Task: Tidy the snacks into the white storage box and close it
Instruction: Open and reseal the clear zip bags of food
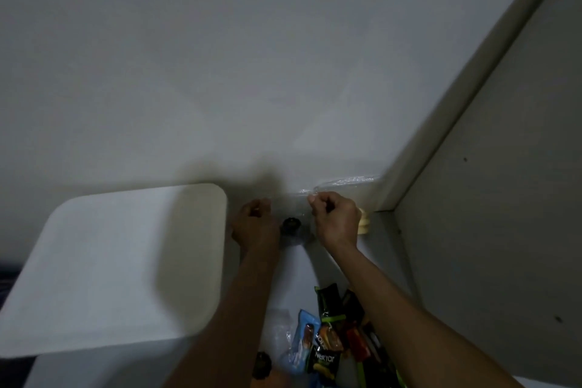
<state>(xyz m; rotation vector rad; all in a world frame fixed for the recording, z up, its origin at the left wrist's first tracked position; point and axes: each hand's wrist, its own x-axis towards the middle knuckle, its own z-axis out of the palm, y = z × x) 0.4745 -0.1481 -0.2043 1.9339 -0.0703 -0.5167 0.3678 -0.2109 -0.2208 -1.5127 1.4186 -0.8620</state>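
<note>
I pinch the clear crinkly plastic bag (333, 189) with both hands' fingers, left hand (256, 227) and right hand (335, 219), and should lift it evenly toward the white storage box (110, 261).

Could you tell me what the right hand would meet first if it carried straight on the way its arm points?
Most likely the clear plastic bag that the right hand already pinches by its edge, then the pale wall just behind it. Depth is hard to judge here.

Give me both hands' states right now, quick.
Left hand: fingers curled, seemingly gripping the clear plastic bag; the hold itself is hard to see.
Right hand: pinching the bag's top edge.
</note>
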